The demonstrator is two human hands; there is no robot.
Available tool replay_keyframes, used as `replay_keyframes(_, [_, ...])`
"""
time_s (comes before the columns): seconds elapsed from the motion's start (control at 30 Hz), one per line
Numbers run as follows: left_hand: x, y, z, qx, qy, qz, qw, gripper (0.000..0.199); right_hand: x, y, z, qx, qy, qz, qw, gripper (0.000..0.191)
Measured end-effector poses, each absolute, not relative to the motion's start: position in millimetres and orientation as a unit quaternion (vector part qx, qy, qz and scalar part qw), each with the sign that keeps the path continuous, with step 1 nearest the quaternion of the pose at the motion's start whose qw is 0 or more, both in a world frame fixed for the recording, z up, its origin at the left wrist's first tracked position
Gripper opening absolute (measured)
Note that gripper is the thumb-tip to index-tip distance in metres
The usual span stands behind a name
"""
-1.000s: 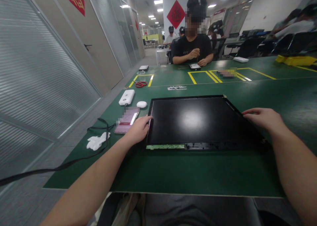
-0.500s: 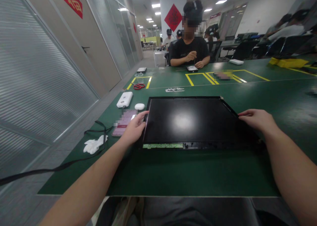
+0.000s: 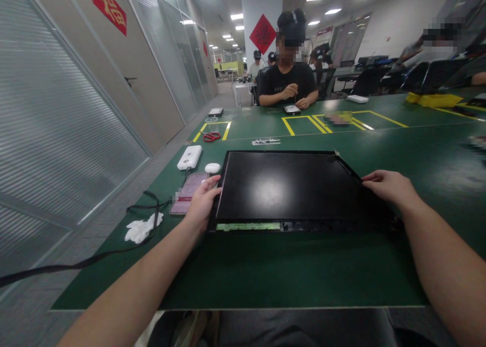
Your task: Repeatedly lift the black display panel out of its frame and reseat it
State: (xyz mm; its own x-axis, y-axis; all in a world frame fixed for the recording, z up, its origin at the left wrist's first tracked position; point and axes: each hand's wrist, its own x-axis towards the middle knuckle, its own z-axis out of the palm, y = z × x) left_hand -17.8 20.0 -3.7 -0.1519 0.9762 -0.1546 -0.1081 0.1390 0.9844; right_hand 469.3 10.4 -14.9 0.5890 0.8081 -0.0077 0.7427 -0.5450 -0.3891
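Note:
A black LCD panel [image 3: 307,195] in a thin dark frame lies face up before me, low over the table or on it; I cannot tell which. Along its near edge runs a green circuit board strip [image 3: 248,226]. My left hand [image 3: 203,200] grips the left edge, its index finger and thumb at the frame and the other fingers partly hidden. On the opposite side, my right hand [image 3: 391,187] pinches the right edge between thumb and fingers. Bright glare sits on the middle of the screen.
Left of the panel are a phone [image 3: 184,197], a white earbud case [image 3: 212,168], a white power bank [image 3: 190,157], crumpled tissue [image 3: 142,229] and a black strap [image 3: 89,260]. Beyond lie red-handled scissors [image 3: 211,137] and small metal parts [image 3: 266,142]. A co-worker [image 3: 288,83] sits opposite, handling a small device.
My view has tilted slightly. The left hand has slid a little nearer along the panel's left edge. The right hand keeps its hold; the panel has shifted only slightly.

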Motion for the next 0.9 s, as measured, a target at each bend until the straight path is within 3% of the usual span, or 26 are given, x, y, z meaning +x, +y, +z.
replay_keyframes(0.23, [-6.4, 15.3, 5.6, 0.270, 0.521, 0.573, 0.572, 0.047, 473.6, 12.3, -20.8, -0.873, -0.447, 0.089, 0.171, 0.017])
replay_keyframes(0.7, [-13.7, 16.5, -5.4, 0.297, 0.520, 0.552, 0.581, 0.072, 485.3, 17.3, -32.0, -0.864, -0.465, 0.077, 0.175, 0.017])
replay_keyframes(0.9, [-13.1, 14.9, -1.1, 0.308, 0.532, 0.533, 0.582, 0.062, 483.3, 16.8, -28.1, -0.862, -0.470, 0.089, 0.169, 0.019])
